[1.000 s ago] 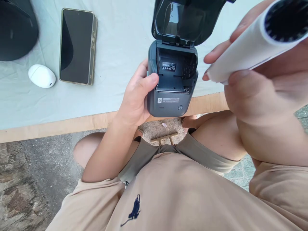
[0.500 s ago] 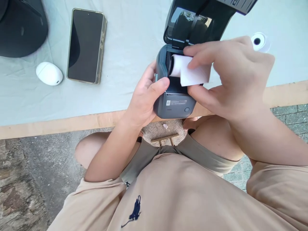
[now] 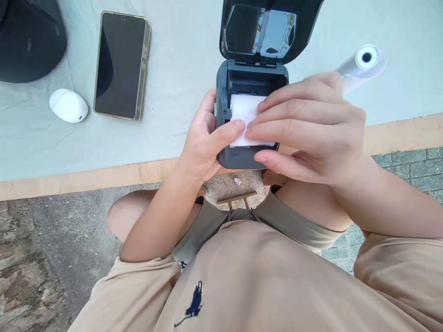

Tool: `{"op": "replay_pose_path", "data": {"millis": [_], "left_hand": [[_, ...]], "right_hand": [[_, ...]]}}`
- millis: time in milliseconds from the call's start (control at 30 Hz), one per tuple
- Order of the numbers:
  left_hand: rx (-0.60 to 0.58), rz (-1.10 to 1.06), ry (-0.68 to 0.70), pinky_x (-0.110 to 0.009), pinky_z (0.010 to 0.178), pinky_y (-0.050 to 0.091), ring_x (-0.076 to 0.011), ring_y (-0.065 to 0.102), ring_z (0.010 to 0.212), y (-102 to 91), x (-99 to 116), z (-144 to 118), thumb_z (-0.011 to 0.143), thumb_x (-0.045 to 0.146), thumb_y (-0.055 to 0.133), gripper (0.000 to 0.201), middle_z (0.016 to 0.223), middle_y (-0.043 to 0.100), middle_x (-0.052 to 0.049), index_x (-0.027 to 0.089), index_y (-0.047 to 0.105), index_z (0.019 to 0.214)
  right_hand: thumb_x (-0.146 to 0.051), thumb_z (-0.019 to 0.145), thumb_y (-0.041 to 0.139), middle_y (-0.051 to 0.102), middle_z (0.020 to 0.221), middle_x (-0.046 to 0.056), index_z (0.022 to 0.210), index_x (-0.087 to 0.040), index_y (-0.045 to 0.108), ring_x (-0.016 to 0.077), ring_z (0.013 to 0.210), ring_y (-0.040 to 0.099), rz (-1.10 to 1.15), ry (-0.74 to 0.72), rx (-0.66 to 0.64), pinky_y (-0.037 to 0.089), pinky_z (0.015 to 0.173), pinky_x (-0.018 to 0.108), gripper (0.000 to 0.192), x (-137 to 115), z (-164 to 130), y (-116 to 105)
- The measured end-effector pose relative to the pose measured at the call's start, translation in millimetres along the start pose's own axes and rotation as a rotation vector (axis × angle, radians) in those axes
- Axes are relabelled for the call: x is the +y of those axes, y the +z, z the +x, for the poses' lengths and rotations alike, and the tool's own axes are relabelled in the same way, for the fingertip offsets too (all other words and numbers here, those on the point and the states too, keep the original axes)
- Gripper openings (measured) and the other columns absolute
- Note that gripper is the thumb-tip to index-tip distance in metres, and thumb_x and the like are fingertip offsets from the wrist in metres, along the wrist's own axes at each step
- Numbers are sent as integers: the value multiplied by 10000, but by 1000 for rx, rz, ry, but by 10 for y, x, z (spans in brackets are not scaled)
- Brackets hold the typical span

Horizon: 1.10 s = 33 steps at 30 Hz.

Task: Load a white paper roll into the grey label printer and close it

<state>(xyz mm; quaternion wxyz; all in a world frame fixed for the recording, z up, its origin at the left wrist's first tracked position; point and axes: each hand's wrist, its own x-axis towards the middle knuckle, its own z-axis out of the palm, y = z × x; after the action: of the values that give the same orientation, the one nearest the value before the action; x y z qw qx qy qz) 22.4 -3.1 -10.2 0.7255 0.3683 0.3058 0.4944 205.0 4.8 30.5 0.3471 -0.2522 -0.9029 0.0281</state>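
A small dark grey label printer sits at the near table edge with its lid swung up. My left hand grips the printer's left side, thumb lying across the front. A white paper roll rests in the open bay. My right hand covers the printer's right half, its fingertips pressing on the loose paper end at the front lip.
A second white paper roll lies on the pale cloth behind my right hand. To the left are a black phone, a white egg-shaped case and a black cap. The wooden table edge runs below.
My right hand brought the paper roll down from near the camera and set it into the printer bay; its fingers now press the paper end at the front. The left hand kept its grip.
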Motion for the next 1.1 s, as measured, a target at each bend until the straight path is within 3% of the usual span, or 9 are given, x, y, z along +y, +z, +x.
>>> {"op": "replay_pose_path", "data": {"millis": [67,167,300,400,533,633,733,933,1100], "left_hand": [[8,41,30,-356,784,581,-276,659,1075,-19,-25,5,719,344,747,476,982,680,-30,252,508,1119],[-9,80,56,-387,782,591,-287,656,1080,-55,-65,31,683,351,767,546,1022,666,-38,258,495,1146],[-70,96,120,-403,789,588,-290,648,1051,-108,-117,92,542,326,831,734,1119,633,-52,269,472,1179],[-49,114,110,-406,793,583,-291,654,1043,-118,-137,115,515,322,824,814,1140,625,-51,271,419,1219],[-8,98,72,-387,784,586,-297,657,1058,-69,-96,74,513,327,822,832,1091,642,-44,268,397,1226],[19,55,39,-364,816,587,-277,639,1113,-22,-20,15,635,252,770,709,1072,649,-32,265,401,1241],[-5,32,32,-366,860,584,-272,621,1135,-17,21,-7,643,207,785,674,1093,647,-26,264,433,1216],[-41,-82,57,-378,785,589,-255,635,1051,-2,0,8,629,443,823,620,1125,650,5,343,498,1147],[18,9,8,-324,685,566,-247,678,1039,98,53,-49,790,346,707,419,1069,661,-33,297,492,1146]], "right_hand": [[-283,839,582,675,957,-25,985,-223,597,170,997,643,52,73,48,525,851,380,159,37,-19,-39],[-326,846,567,559,1237,-16,1155,-289,564,184,1174,561,50,347,122,524,956,346,311,71,-18,-111],[-383,893,523,309,1486,-92,1363,-415,374,180,1265,516,277,664,106,544,785,236,494,55,57,-158],[-371,908,504,333,1458,-104,1314,-389,409,139,1252,519,402,692,120,553,723,190,418,36,98,-145],[-374,868,527,528,1214,19,1168,-259,546,161,1200,515,319,539,110,554,793,256,322,74,49,-86],[-371,813,567,499,1179,84,1100,-217,588,204,1224,470,301,434,39,529,932,339,327,119,-8,-55],[-413,834,530,492,1183,72,1090,-244,596,202,1234,459,428,464,16,489,1031,381,313,125,-22,-59],[-417,846,579,423,1373,37,1302,-259,394,119,1139,538,815,674,-69,542,899,262,516,71,23,-37],[-400,832,609,411,1355,77,1292,-220,324,96,1048,553,871,698,-138,529,704,195,570,70,40,-19]]}}
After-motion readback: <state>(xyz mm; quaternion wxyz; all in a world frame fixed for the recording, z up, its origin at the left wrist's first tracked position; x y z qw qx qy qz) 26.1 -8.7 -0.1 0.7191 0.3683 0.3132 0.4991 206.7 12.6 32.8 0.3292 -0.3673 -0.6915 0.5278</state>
